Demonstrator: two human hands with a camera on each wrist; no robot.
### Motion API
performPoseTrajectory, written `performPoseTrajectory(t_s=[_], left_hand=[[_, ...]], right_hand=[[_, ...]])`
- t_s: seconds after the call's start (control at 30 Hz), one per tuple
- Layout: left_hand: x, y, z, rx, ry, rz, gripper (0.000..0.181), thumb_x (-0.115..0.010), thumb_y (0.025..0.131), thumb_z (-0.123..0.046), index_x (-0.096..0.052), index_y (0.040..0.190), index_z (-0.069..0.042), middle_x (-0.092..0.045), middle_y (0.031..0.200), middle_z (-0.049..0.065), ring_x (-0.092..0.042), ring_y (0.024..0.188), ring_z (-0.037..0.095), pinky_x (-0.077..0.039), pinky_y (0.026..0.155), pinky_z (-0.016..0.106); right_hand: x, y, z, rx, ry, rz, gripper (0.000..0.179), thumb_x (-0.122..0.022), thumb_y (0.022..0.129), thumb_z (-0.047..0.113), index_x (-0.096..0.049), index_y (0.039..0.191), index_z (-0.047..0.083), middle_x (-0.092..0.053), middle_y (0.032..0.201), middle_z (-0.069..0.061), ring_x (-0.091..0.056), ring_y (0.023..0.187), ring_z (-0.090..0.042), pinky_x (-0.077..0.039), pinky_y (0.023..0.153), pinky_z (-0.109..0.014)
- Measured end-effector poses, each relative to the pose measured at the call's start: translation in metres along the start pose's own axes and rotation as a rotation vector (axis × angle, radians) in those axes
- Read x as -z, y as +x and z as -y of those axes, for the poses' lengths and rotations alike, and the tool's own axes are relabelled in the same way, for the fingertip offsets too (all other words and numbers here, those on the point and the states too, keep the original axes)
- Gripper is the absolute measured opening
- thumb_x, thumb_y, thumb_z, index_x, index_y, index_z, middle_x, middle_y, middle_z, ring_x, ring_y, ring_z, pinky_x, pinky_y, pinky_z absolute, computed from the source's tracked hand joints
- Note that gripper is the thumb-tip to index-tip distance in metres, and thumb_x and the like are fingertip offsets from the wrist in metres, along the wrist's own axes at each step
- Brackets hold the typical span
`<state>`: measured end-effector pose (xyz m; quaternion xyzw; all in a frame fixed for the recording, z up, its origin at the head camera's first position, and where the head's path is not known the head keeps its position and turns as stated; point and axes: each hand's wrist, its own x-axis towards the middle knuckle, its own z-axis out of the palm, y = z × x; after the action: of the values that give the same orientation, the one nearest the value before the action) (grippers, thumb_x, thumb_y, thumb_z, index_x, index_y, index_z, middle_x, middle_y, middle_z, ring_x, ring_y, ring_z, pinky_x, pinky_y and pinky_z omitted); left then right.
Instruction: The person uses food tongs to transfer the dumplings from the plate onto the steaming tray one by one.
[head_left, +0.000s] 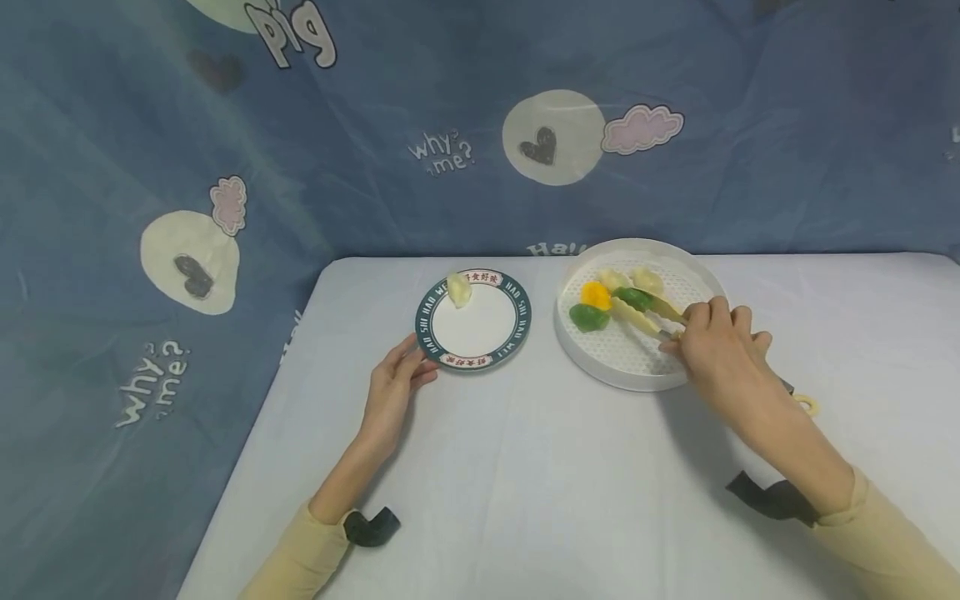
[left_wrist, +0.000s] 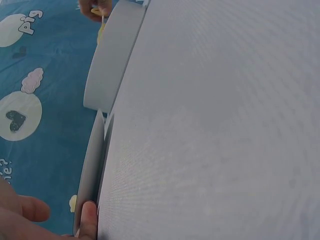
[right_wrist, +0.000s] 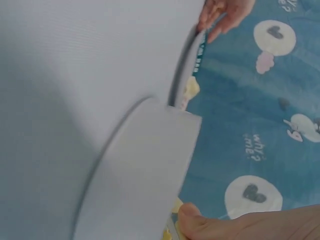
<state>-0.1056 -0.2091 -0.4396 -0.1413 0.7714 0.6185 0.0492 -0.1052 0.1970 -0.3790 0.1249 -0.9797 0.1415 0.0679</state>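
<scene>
My right hand grips kitchen tongs with pale yellow arms. The tips straddle a dark green dumpling inside a round white steamer tray. Beside it lie an orange-yellow dumpling, another green dumpling and two cream ones. My left hand touches the left rim of a green-edged plate. In the left wrist view, a fingertip meets the rim while another digit stands apart above it. A cream dumpling lies at the plate's upper left.
A white cloth covers the table. Behind it and along its left side hangs a blue printed curtain. The plate stands left of the tray with a narrow gap between them. Dark straps show at both sleeves.
</scene>
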Motion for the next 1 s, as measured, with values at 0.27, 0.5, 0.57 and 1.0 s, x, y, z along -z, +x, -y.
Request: performPoseTrajectory(t_s=[0.27, 0.5, 0.57, 1.0], left_hand=[[-0.0012, -0.0007, -0.0015, 0.000, -0.004, -0.002, 0.056, -0.046, 0.116, -0.030, -0.035, 0.167, -0.010, -0.065, 0.140, 0.020, -0.068, 0.124, 0.020, -0.061, 0.108, 0.017], [-0.0011, -0.0007, -0.0010, -0.005, 0.005, -0.003, 0.056, -0.045, 0.116, -0.030, -0.035, 0.167, -0.010, -0.065, 0.139, 0.019, -0.068, 0.124, 0.021, -0.061, 0.109, 0.017], [-0.0011, -0.0006, -0.0012, -0.006, 0.007, -0.004, 0.056, -0.045, 0.116, -0.030, -0.035, 0.167, -0.010, -0.065, 0.139, 0.019, -0.068, 0.125, 0.021, -0.061, 0.109, 0.017], [-0.0014, -0.0018, -0.0013, -0.004, 0.016, -0.006, 0.057, -0.046, 0.116, -0.031, -0.035, 0.168, -0.011, -0.065, 0.138, 0.019, -0.067, 0.128, 0.025, -0.060, 0.112, 0.020]], right_hand=[[-0.0087, -0.0031, -0.0041, -0.013, -0.012, 0.003, 0.042, -0.068, 0.106, 0.017, -0.048, 0.112, -0.019, -0.043, 0.093, -0.028, -0.035, 0.079, -0.041, -0.026, 0.056, -0.040], [-0.0096, -0.0037, -0.0062, -0.017, -0.004, 0.002, 0.045, -0.070, 0.105, 0.018, -0.049, 0.114, -0.020, -0.044, 0.095, -0.029, -0.035, 0.079, -0.041, -0.027, 0.055, -0.041], [-0.0089, -0.0037, -0.0064, -0.016, -0.006, 0.005, 0.046, -0.070, 0.104, 0.019, -0.049, 0.114, -0.021, -0.044, 0.094, -0.028, -0.035, 0.078, -0.041, -0.027, 0.055, -0.041], [-0.0027, -0.0047, -0.0051, -0.033, -0.005, 0.023, 0.050, -0.068, 0.106, 0.020, -0.049, 0.121, -0.023, -0.046, 0.098, -0.031, -0.036, 0.082, -0.044, -0.028, 0.057, -0.042]])
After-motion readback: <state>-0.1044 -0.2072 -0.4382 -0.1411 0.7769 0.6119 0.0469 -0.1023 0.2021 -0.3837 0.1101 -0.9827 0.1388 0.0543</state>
